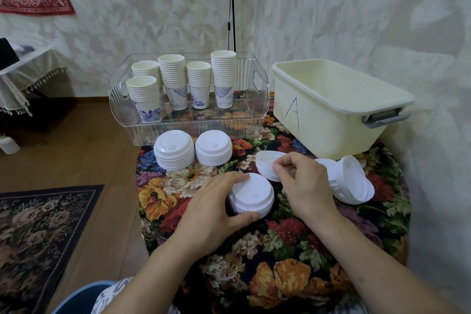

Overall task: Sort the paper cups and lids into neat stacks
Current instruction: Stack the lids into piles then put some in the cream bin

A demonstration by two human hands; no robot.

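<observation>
A short stack of white lids sits on the floral table, and my left hand grips it from the left with thumb and fingers around its rim. My right hand pinches a tilted white lid just behind that stack. A toppled pile of lids lies to the right. Two upright lid stacks stand further back. Several stacks of paper cups stand in the clear plastic tray.
A cream plastic bin marked "A" stands at the back right with its inside bare. The round table has a floral cloth. A black pole rises behind the tray. Wooden floor and a rug lie to the left.
</observation>
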